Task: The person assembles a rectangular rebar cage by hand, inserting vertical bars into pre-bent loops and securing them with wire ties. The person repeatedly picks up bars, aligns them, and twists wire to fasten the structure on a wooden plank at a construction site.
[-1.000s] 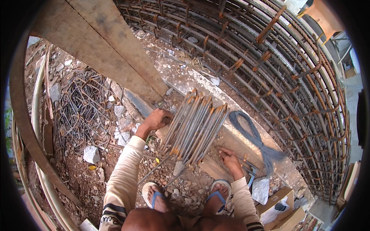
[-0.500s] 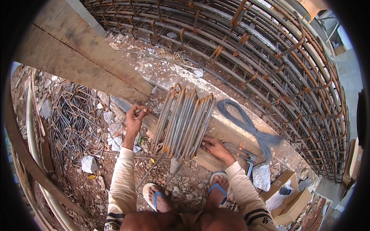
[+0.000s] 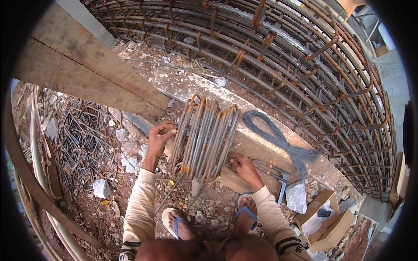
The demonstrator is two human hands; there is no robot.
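A bundle of rusty bent rebar stirrups [image 3: 203, 139] stands on a wooden plank [image 3: 235, 179] in front of me, the loops side by side. At the bundle's left side is my left hand [image 3: 161, 137], thumb and fingertips pinched together close to the outermost bar; what they hold, if anything, is too small to tell. My right hand [image 3: 246, 168] is low over the plank, just right of the bundle's near end and apart from it. Its fingers are curled in, and their contents are hidden. Beyond it lies a looped hank of thin grey tie wire [image 3: 272, 138].
A large rebar cage [image 3: 278, 65] curves across the back and right. Tangled stirrups [image 3: 87, 139] lie at left, below a broad wooden board [image 3: 87, 65]. Right of my right hand are a blue-grey metal tool [image 3: 282, 189], a white stone [image 3: 296, 198] and an open cardboard box [image 3: 333, 230].
My left hand has moved right, up to the bundle's side. My right hand has shifted slightly away from the bundle's near end, its fingers more curled. The view has tilted a little.
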